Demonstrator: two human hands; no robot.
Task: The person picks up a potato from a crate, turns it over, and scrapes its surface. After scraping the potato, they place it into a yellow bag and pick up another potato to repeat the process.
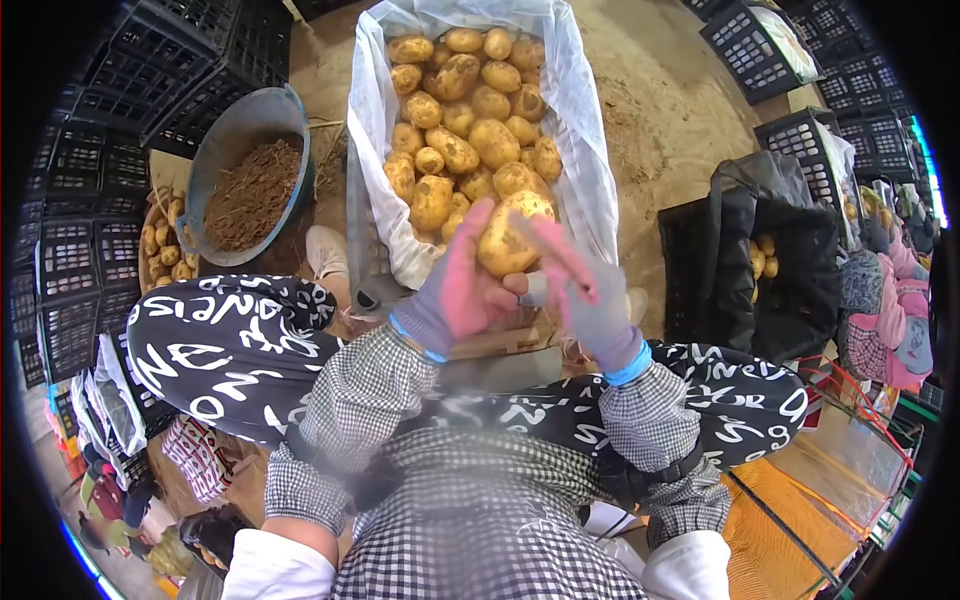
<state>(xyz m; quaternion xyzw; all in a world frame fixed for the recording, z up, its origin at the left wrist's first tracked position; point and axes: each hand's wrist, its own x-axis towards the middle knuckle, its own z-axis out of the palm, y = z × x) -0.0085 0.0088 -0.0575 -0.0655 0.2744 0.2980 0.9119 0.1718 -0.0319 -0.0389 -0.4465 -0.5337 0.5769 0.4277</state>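
A large potato (512, 235) with soil marks sits between my two hands at the near end of a crate. My left hand (462, 285), in a pink and grey glove, is closed against its left side, the thumb side pointing up along it and other fingers curled below. My right hand (592, 300), gloved alike and blurred, has its fingers laid over the potato's right side. Under and beyond them stands the crate, lined with a white sheet (590, 140) and filled with many potatoes (455, 150).
To the left, a blue tub (205, 150) holds loose soil (258, 195), beside more potatoes (165, 250). A black-lined crate (745, 215) with a few potatoes stands right. Stacked black crates (170, 75) line the left; other people (885, 310) are at the far right.
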